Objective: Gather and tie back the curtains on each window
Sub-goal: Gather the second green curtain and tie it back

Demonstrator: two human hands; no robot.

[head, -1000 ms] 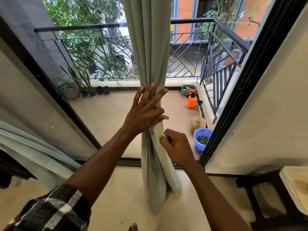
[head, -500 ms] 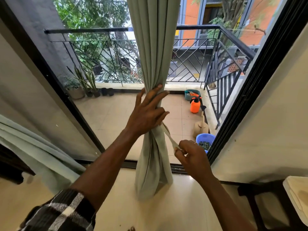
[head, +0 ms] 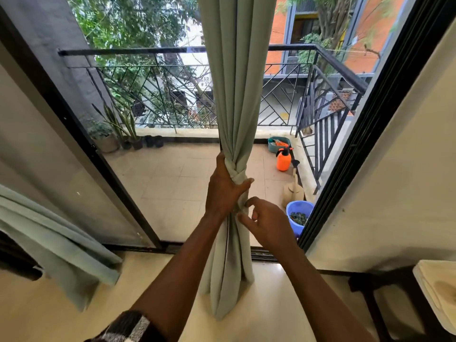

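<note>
**A:** Where is the curtain [head: 237,95] in the head view?

**B:** It is bunched into one column straight ahead. The left hand [head: 223,193] is wrapped round it with the thumb across the front. It sits just under a twisted band [head: 235,169] of the same pale green cloth.

**A:** And the right hand [head: 267,222]?

**B:** It is just beside the left, fingers loosely curled. The fingertips [head: 250,201] are at the cloth below that thumb. I cannot tell whether they pinch it.

**A:** Anything else?

**B:** A blue tub [head: 299,203] sits just right of the right hand, and an orange sprayer [head: 283,162] stands farther out beyond it.
</note>
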